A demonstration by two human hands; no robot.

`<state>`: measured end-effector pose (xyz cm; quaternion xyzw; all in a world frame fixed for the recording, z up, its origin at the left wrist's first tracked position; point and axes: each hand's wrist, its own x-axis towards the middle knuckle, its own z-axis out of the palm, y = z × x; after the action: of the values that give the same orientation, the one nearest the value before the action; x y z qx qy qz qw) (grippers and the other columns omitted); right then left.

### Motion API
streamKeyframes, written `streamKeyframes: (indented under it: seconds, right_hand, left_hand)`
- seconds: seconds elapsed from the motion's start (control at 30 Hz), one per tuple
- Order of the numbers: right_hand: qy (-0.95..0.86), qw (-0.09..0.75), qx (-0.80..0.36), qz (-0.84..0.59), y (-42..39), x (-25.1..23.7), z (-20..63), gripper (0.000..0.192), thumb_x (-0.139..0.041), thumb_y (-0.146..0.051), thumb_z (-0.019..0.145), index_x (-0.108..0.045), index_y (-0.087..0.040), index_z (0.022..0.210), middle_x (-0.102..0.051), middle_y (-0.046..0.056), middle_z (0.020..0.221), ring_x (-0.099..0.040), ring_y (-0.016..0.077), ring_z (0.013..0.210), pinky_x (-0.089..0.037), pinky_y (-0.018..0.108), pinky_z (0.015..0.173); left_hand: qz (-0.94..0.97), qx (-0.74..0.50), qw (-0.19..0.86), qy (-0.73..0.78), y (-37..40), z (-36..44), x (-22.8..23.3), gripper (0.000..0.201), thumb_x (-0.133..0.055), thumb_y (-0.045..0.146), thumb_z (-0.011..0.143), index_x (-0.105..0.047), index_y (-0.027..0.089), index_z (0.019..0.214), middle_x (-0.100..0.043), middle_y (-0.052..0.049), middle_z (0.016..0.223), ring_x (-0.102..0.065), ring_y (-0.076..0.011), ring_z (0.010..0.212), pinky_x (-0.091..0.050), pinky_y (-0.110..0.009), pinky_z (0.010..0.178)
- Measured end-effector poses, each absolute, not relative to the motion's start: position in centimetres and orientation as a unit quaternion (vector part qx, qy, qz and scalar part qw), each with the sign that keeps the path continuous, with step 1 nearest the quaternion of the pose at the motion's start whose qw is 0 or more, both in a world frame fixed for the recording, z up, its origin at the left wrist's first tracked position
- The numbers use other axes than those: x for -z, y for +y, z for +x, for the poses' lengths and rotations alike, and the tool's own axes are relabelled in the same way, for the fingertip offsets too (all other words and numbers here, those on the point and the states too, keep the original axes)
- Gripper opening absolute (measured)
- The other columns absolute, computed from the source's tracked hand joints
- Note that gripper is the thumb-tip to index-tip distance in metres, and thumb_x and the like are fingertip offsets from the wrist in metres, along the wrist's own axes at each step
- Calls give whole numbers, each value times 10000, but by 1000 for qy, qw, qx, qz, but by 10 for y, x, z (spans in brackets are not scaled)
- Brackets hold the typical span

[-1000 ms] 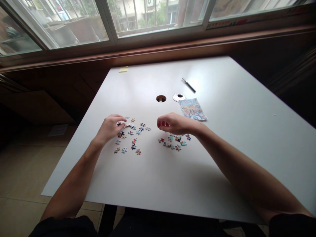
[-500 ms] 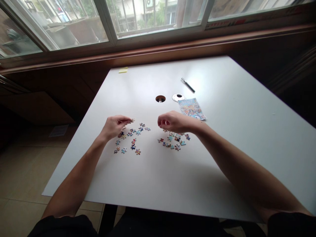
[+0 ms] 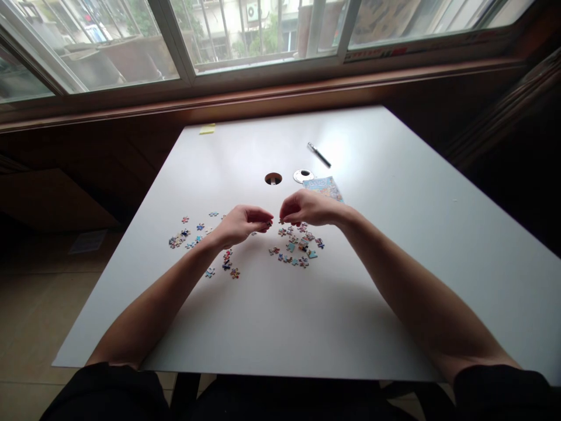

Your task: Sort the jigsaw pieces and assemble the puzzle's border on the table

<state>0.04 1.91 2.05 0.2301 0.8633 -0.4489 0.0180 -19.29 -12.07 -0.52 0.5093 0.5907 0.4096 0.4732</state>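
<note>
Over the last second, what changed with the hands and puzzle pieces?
The left hand came away from the left scatter of pieces toward the right hand, pinching what looks like a small piece; their fingertips now nearly meet above the table. The right hand barely shifted. Right pile, pen and picture card stayed put.

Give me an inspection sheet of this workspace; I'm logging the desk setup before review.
Surface: white table, round cable hole.
Job's things: jigsaw pieces in a left scatter and a right cluster; picture card.
Clutter: pen, hole cap, yellow note.
Grippers: left hand and right hand fingertips close together, each pinching something small.
Cables: nothing seen.
Surroundings: window, wooden sill, tiled floor.
</note>
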Motion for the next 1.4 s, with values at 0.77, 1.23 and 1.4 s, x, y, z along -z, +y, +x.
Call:
streamKeyframes:
  seconds: [0.77,1.23,1.4]
  right_hand:
    - [919,-48,211,329,53,-10,16,155,-614,-151,824,-750,-166,897,-738,62,875,-636,146,700,-492,281,616]
    - [941,31,188,279,45,-20,16,90,-628,-154,762,-703,-192,794,-684,54,798,-580,174,704,-417,311,615]
    - [937,35,204,280,45,-24,19,94,-609,-173,773,-690,-197,812,-682,52,819,-582,173,714,-412,313,615]
  left_hand:
    - [639,-350,163,665,-103,-186,2,76,-677,210,849,-738,166,861,-743,-34,796,-675,-131,710,-542,-261,682]
    - [651,-163,62,739,-203,-335,-20,181,-662,377,841,-778,259,915,-746,-38,956,-654,-200,829,-525,-311,769]
    - [672,-141,74,723,-202,-334,-1,206,-652,385,852,-788,286,970,-733,-44,1005,-661,-223,900,-507,-318,801]
